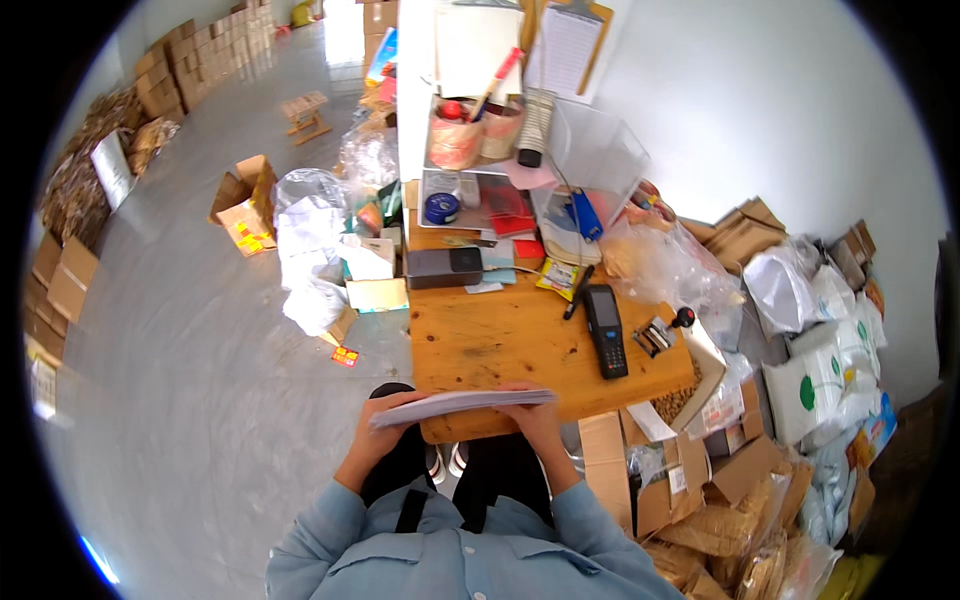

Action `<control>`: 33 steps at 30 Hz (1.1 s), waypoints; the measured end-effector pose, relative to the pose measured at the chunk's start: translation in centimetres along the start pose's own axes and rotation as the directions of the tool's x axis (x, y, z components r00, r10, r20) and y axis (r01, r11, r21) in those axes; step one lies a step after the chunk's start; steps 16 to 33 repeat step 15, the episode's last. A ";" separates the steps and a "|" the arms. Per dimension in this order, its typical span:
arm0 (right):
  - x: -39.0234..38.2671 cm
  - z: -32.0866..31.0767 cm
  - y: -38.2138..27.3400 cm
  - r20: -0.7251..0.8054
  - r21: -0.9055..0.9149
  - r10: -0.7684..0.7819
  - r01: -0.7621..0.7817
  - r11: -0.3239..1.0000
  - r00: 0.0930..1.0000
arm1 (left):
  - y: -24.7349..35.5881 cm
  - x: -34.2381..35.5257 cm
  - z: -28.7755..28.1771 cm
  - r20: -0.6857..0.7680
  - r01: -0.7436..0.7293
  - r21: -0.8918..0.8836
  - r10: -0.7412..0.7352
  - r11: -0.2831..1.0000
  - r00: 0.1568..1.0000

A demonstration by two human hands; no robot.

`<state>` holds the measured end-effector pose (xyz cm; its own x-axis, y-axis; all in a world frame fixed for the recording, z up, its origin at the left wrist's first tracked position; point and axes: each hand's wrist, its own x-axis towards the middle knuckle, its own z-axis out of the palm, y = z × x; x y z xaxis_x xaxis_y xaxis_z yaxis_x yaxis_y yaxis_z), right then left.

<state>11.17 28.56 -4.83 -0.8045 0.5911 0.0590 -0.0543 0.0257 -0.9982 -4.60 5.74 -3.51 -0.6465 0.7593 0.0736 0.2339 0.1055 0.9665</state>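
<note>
A thin stack of white paper (460, 402) is held nearly edge-on, level with the near edge of the wooden table (480, 345). My left hand (383, 418) grips its left end, the fingers partly behind the sheets. At the other end my right hand (533, 412) is closed on the same stack, some of its fingers hidden by the paper. Beyond the right hand a dark handheld scanner (606, 332) with a keypad lies on the tabletop. A dark pen-like stick (578, 293) lies beside the scanner.
A black box-shaped device (445, 268) and a blue tape roll (441, 208) are at the table's back left. Cups (455, 138) stand on a clear shelf. Opened cartons (655, 490) crowd the right side; white bags (312, 305) and a carton (245, 195) lie on the left floor.
</note>
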 end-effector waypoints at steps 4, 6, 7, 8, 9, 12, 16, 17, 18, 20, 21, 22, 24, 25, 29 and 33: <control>-2.3 0.0 -1.3 -0.028 -0.007 0.079 -0.079 0.997 0.997 | 2.0 -1.9 -0.6 0.063 0.270 -0.373 -0.267 0.888 0.962; -2.6 0.6 -1.8 0.028 -0.031 0.157 -0.157 0.987 0.987 | 2.8 -2.9 -1.6 0.204 0.427 -0.408 -0.375 0.807 0.904; -2.5 1.1 -1.8 0.069 -0.085 0.188 -0.182 0.980 0.980 | 1.8 -3.6 -1.7 0.227 0.466 -0.416 -0.407 0.781 0.885; -2.4 1.4 -1.9 0.099 -0.141 0.216 -0.201 0.969 0.971 | 0.8 -4.2 -1.7 0.227 0.501 -0.441 -0.447 0.745 0.865; -2.2 1.6 -1.8 0.112 -0.200 0.206 -0.181 0.963 0.972 | -0.3 -4.6 -1.6 0.234 0.532 -0.467 -0.482 0.706 0.845; -1.7 1.7 -0.8 0.143 -0.280 0.196 -0.150 0.948 0.970 | -2.4 -5.4 -1.3 0.272 0.563 -0.558 -0.507 0.610 0.818; -0.9 1.8 -0.8 0.179 -0.227 0.210 -0.168 0.959 0.961 | -3.6 -5.9 -0.8 0.245 0.540 -0.587 -0.503 0.603 0.829; -0.9 1.8 -0.8 0.179 -0.227 0.210 -0.168 0.959 0.961 | -3.6 -5.9 -0.8 0.245 0.540 -0.587 -0.503 0.603 0.829; -0.9 1.8 -0.8 0.179 -0.227 0.210 -0.168 0.959 0.961 | -3.6 -5.9 -0.8 0.245 0.540 -0.587 -0.503 0.603 0.829; -0.9 1.8 -0.8 0.179 -0.227 0.210 -0.168 0.959 0.961 | -3.6 -5.9 -0.8 0.245 0.540 -0.587 -0.503 0.603 0.829; -0.9 1.8 -0.8 0.179 -0.227 0.210 -0.168 0.959 0.961 | -3.6 -5.9 -0.8 0.245 0.540 -0.587 -0.503 0.603 0.829; -0.9 1.8 -0.8 0.179 -0.227 0.210 -0.168 0.959 0.961 | -3.6 -5.9 -0.8 0.245 0.540 -0.587 -0.503 0.603 0.829; -0.9 1.8 -0.8 0.179 -0.227 0.210 -0.168 0.959 0.961 | -3.6 -5.9 -0.8 0.245 0.540 -0.587 -0.503 0.603 0.829; -0.9 1.8 -0.8 0.179 -0.227 0.210 -0.168 0.959 0.961 | -3.6 -5.9 -0.8 0.245 0.540 -0.587 -0.503 0.603 0.829; -0.9 1.8 -0.8 0.179 -0.227 0.210 -0.168 0.959 0.961 | -3.6 -5.9 -0.8 0.245 0.540 -0.587 -0.503 0.603 0.829; -0.9 1.8 -0.8 0.179 -0.227 0.210 -0.168 0.959 0.961 | -3.6 -5.9 -0.8 0.245 0.540 -0.587 -0.503 0.603 0.829</control>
